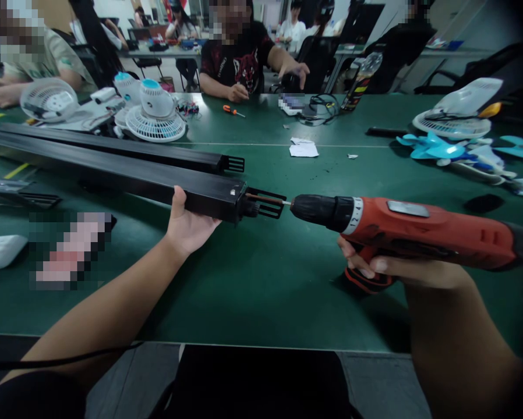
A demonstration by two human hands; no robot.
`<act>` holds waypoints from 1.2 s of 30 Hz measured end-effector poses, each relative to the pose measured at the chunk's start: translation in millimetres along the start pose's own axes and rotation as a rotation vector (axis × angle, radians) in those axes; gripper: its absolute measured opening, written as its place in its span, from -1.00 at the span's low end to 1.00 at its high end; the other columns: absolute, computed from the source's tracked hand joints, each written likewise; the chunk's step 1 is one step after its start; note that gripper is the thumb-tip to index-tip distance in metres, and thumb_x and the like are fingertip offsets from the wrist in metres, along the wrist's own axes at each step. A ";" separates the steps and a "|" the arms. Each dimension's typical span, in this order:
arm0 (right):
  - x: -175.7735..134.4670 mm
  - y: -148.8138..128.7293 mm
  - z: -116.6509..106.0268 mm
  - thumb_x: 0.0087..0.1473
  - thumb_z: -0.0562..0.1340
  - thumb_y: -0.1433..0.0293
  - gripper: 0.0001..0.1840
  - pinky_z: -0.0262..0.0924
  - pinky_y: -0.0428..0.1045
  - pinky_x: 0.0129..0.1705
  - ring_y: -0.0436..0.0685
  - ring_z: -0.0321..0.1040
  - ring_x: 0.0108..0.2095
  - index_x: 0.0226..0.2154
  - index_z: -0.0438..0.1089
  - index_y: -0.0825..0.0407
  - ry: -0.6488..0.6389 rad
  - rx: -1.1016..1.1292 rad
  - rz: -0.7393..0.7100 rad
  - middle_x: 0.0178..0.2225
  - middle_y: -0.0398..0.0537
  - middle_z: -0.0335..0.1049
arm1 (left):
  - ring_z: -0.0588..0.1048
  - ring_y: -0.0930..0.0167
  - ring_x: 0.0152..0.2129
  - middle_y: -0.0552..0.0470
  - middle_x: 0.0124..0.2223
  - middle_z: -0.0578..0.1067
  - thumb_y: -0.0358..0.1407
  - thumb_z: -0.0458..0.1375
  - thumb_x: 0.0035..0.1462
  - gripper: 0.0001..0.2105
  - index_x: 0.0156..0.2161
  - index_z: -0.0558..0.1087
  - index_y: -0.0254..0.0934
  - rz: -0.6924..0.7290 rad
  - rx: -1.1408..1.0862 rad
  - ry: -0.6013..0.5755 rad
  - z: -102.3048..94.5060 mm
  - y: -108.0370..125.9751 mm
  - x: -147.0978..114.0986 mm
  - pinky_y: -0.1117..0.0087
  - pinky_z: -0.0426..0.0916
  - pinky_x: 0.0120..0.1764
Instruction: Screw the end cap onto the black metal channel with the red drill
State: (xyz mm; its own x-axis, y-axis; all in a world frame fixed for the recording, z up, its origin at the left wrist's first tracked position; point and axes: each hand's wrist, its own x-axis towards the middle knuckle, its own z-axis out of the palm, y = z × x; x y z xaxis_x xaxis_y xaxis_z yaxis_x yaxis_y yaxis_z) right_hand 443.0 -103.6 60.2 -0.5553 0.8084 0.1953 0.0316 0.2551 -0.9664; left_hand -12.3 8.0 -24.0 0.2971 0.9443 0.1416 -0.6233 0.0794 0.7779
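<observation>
My left hand (191, 227) grips a long black rectangular tube (148, 174) near its right end, thumb on the near side and fingers underneath. From that end juts a slotted black bracket (268, 203). In my right hand (401, 270) is a red cordless drill (436, 230) with a black chuck, its fingers around the handle. The drill lies level and points left, its thin bit (286, 203) at the bracket and the tube's end. Whether the tip touches a screw is too small to tell. A second black tube (191, 156) lies behind the first, with a similar slotted end.
White fan parts (154, 116) stand at the back left. Blue fan blades (436, 145) and a white fan (458, 116) lie at the right. An orange screwdriver (233, 110), paper (304, 148) and a bottle (361, 81) are farther back. Across the green table (261, 291) sits a person (244, 58).
</observation>
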 end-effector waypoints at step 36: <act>1.6 0.6 0.6 0.50 0.68 0.02 -0.63 0.52 -0.07 -0.54 0.06 0.47 -0.56 0.13 0.85 -0.11 -0.003 0.037 0.018 -0.38 -0.08 0.67 | 0.42 -0.21 0.79 -0.18 0.64 0.69 0.53 0.36 0.51 -0.03 0.66 0.57 -0.13 0.011 0.000 -0.041 10.3 -0.4 0.4 -0.06 0.69 0.56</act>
State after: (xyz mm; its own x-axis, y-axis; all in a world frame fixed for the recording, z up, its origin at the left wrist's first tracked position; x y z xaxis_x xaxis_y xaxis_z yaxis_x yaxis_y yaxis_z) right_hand 441.6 -102.5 59.9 -0.5574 0.8110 0.1777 0.0105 0.2209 -0.9752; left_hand -4.5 5.1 -18.0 0.3198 0.9312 0.1750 -0.6269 0.0695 0.7760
